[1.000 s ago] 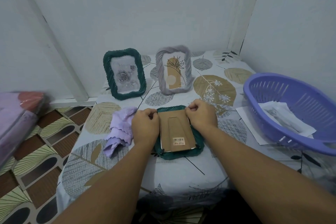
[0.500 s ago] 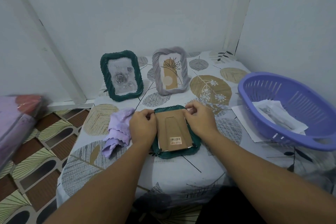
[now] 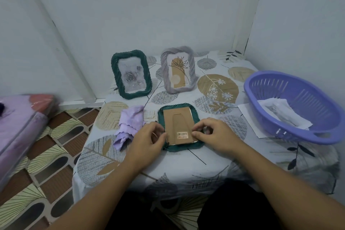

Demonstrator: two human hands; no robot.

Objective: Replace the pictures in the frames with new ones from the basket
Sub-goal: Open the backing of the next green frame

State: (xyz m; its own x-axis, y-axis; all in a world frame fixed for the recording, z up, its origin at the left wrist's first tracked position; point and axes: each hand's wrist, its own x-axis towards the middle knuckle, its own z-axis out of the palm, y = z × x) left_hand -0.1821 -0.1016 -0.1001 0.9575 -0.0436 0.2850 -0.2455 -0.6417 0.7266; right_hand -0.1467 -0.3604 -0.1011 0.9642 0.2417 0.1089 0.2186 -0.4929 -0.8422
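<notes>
Lower centre of the frame: your left hand [image 3: 149,137] and right hand [image 3: 214,133], fingers curled, pinch the side edges of the face-down green frame [image 3: 179,127] on the counter [image 3: 186,162]; earlier they worked its top corners. Backing remains in. Replacement pictures [image 3: 283,115] wait in the basket [image 3: 298,106], right.

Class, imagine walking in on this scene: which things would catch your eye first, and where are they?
The left hand and right hand work at the lower edges of a green frame lying face down mid-table, its brown backing board up. Behind it stand another green frame and a grey frame. A purple basket holding pictures sits at the right.
</notes>
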